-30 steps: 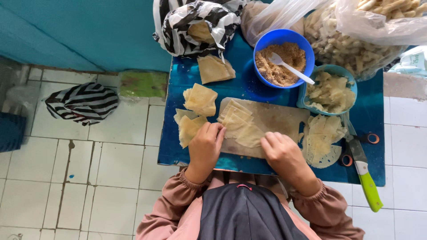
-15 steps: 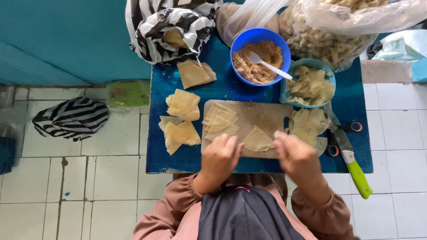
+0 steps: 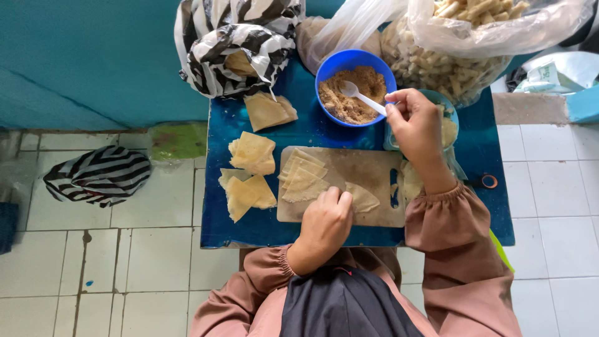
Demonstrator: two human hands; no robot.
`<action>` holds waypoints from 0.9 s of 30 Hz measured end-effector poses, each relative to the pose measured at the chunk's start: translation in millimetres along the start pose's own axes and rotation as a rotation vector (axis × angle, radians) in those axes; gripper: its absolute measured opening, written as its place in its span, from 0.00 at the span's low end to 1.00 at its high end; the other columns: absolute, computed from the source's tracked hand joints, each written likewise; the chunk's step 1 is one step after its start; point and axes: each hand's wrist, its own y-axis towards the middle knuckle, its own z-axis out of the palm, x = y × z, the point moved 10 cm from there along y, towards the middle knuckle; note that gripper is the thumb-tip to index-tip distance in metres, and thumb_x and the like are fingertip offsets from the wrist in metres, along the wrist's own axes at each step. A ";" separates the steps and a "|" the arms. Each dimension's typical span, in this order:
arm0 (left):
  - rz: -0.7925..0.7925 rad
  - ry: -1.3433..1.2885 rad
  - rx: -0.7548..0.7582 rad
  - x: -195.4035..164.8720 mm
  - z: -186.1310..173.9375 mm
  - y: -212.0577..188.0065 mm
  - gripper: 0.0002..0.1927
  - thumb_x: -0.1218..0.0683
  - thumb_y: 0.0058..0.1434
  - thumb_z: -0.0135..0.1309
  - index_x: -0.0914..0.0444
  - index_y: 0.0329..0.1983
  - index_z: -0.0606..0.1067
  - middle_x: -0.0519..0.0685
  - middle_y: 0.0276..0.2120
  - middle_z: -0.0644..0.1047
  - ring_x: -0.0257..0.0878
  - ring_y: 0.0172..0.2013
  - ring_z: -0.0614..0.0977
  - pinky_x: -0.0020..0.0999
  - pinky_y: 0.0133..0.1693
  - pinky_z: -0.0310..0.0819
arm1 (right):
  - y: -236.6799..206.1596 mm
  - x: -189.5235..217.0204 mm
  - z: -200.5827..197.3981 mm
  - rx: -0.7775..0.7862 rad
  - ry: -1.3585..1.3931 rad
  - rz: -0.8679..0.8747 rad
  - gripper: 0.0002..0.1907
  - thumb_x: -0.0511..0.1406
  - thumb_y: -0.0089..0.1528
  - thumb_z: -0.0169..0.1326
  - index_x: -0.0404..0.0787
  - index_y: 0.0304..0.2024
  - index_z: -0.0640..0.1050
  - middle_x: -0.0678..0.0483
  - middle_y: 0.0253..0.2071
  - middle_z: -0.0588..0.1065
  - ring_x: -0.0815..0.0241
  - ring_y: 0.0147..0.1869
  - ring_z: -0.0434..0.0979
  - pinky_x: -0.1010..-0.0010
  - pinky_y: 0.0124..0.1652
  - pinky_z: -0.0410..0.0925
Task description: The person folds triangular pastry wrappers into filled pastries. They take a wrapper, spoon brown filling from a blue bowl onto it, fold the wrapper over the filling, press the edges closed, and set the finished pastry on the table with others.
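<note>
Head view shows a white spoon [image 3: 363, 98] slanting from upper left to lower right, its bowl in the blue bowl [image 3: 355, 87] of brown filling, top centre. Right hand [image 3: 417, 128], wrist bent upward, pinches its handle. Left hand [image 3: 326, 221] presses flat, uncurled, on a pale triangular wrapper [image 3: 362, 198] on the cutting board [image 3: 368, 175].

One blue table [image 3: 312, 134]. One cutting board [image 3: 368, 171], bearing four pale wrapper sheets: three fanned triangles [image 3: 302, 178] and one single sheet [image 3: 362, 198]. Off the board, three small stacks of folded wrappers [image 3: 253, 153]; sheets per stack cannot be told. One blue bowl [image 3: 331, 68] of brown filling, with one white spoon [image 3: 362, 97]. Two black-and-white striped bags [image 3: 100, 175]. Two clear plastic bags of pale rolled pieces [image 3: 449, 68]; pieces too many to count.
</note>
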 end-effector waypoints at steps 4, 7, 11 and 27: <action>-0.029 -0.015 0.039 4.9 2.3 3.3 0.06 0.59 0.61 0.55 0.62 0.37 0.69 0.53 0.31 0.72 0.50 0.34 0.78 0.43 0.35 0.73 | 14.1 3.1 11.3 -0.098 0.193 -0.056 0.05 0.31 0.74 0.59 0.32 0.47 0.80 0.60 0.34 0.75 0.76 0.35 0.69 0.79 0.34 0.63; -0.039 -0.076 0.045 8.1 -0.3 2.9 0.09 0.59 0.61 0.55 0.62 0.43 0.71 0.54 0.32 0.73 0.51 0.34 0.79 0.43 0.35 0.74 | 24.3 4.8 38.0 -0.034 0.494 -0.026 0.08 0.30 0.67 0.61 0.35 0.48 0.77 0.63 0.33 0.73 0.78 0.33 0.69 0.83 0.33 0.62; -0.085 -0.243 0.033 18.1 -10.1 -0.9 0.11 0.60 0.61 0.55 0.62 0.47 0.72 0.55 0.35 0.74 0.53 0.36 0.79 0.43 0.37 0.74 | 23.4 28.8 40.3 -0.141 0.293 -0.144 0.06 0.30 0.68 0.60 0.34 0.48 0.79 0.58 0.39 0.75 0.73 0.36 0.71 0.80 0.36 0.66; -0.042 -0.367 -0.035 41.6 -30.7 -10.5 0.13 0.64 0.62 0.53 0.64 0.50 0.74 0.55 0.37 0.74 0.52 0.39 0.80 0.42 0.41 0.75 | 24.7 2.8 33.6 -0.157 0.295 -0.041 0.10 0.33 0.78 0.45 0.30 0.47 0.73 0.48 0.33 0.78 0.63 0.31 0.80 0.74 0.33 0.74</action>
